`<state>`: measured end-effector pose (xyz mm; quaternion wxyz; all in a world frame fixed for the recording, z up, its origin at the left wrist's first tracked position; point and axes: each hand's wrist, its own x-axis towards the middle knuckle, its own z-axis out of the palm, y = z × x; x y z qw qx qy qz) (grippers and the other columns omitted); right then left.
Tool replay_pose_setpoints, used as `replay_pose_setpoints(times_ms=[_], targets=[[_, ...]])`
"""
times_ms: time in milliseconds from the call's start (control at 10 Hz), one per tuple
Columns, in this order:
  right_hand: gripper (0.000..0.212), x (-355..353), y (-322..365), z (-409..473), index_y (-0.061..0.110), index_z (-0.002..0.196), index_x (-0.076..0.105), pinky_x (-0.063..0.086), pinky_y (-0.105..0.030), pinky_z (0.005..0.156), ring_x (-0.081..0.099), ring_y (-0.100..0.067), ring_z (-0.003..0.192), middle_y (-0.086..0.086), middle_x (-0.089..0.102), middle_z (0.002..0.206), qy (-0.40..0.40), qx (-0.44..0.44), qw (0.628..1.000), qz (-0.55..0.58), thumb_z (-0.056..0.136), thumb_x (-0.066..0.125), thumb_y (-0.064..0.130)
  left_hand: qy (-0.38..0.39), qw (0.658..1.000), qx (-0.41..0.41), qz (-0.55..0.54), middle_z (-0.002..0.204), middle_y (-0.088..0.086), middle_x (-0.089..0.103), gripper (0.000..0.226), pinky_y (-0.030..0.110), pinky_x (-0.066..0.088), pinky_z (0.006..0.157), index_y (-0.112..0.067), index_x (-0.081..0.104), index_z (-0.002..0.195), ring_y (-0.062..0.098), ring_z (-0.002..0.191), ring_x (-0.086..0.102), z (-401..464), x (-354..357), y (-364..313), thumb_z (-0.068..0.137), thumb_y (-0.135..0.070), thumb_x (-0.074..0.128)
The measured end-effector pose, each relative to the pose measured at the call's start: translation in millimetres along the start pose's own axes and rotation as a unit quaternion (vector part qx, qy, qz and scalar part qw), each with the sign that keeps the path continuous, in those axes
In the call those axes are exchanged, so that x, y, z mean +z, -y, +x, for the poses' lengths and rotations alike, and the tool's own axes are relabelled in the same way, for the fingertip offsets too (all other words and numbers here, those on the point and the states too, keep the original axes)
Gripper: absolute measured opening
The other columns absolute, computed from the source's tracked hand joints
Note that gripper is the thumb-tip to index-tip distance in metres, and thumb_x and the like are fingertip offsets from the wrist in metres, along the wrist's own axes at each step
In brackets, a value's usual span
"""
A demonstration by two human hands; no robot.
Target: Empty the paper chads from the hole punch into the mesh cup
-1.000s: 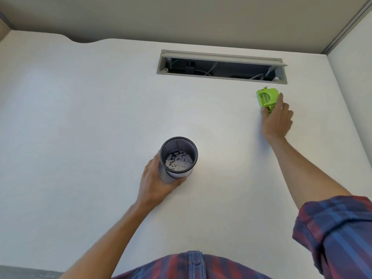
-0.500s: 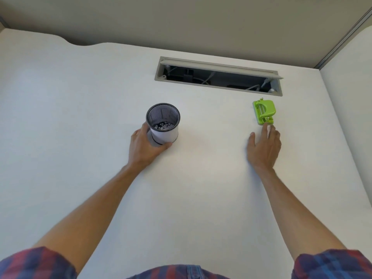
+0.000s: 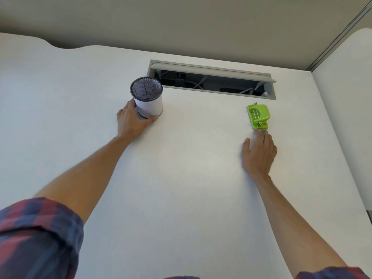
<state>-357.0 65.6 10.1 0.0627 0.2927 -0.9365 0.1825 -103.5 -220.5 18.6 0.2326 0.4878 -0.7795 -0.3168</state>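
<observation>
The green hole punch [image 3: 258,117] lies on the white tabletop [image 3: 191,178] near the cable slot [image 3: 211,79]; the right hand [image 3: 259,153] rests open and flat just below it, fingertips perhaps touching. The left hand [image 3: 131,121] grips the upright mesh cup [image 3: 148,97]

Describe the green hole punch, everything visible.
The hole punch is small and lime green, plastic by its look, with a domed lever and metal pins at both ends. It lies flat on the white desk, just near of the cable slot. The right hand's fingertips reach its near edge; contact unclear.
</observation>
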Motion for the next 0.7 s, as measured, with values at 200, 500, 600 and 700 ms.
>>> replay_pose_setpoints(times_ms=[200, 500, 600, 700], targets=[[0.043, 3.2, -2.1, 1.8, 0.008, 0.138, 0.050, 0.031, -0.051, 0.105, 0.041, -0.032, 0.134, -0.012, 0.047, 0.146, 0.008, -0.011, 1.000, -0.020, 0.098, 0.049, 0.023, -0.011, 1.000, -0.009, 0.014, 0.129, 0.013, 0.064, 0.076, 0.045, 0.035, 0.106, -0.010, 0.050, 0.130, 0.035, 0.124, 0.053, 22.3, 2.9, 4.4, 0.072, -0.044, 0.085], [0.055, 3.4, -5.0, 1.3, 0.011, 0.153, 0.029, 0.021, -0.052, 0.114, 0.025, -0.028, 0.145, -0.005, 0.029, 0.161, 0.074, -0.006, 0.996, -0.048, 0.103, 0.037, 0.033, -0.006, 0.992, -0.033, 0.123, 0.162, 0.019, 0.025, 0.099, 0.042, 0.013, 0.123, 0.003, 0.012, 0.154, 0.031, 0.151, 0.019, -4.4, 14.1, 9.7, 0.091, -0.057, 0.059], [0.064, 2.0, -5.3, -3.9, 0.015, 0.156, 0.019, 0.012, -0.056, 0.118, 0.013, -0.024, 0.151, -0.003, 0.018, 0.165, 0.106, -0.025, 0.993, -0.039, 0.101, 0.034, 0.045, 0.015, 0.982, -0.008, 0.186, 0.167, 0.019, 0.008, 0.089, 0.044, 0.005, 0.125, 0.001, 0.006, 0.156, 0.031, 0.155, 0.005, -37.2, 18.2, 11.1, 0.098, -0.058, 0.039], [0.072, 4.8, -1.9, -12.9, 0.022, 0.157, 0.012, 0.001, -0.054, 0.119, 0.002, -0.019, 0.153, 0.001, 0.004, 0.167, 0.134, -0.091, 0.986, -0.027, 0.098, 0.034, 0.057, 0.037, 0.975, 0.050, 0.213, 0.167, 0.016, 0.008, 0.082, 0.046, 0.004, 0.124, -0.003, 0.010, 0.157, 0.030, 0.155, 0.005, -70.9, 15.6, 12.4, 0.100, -0.057, 0.034]])
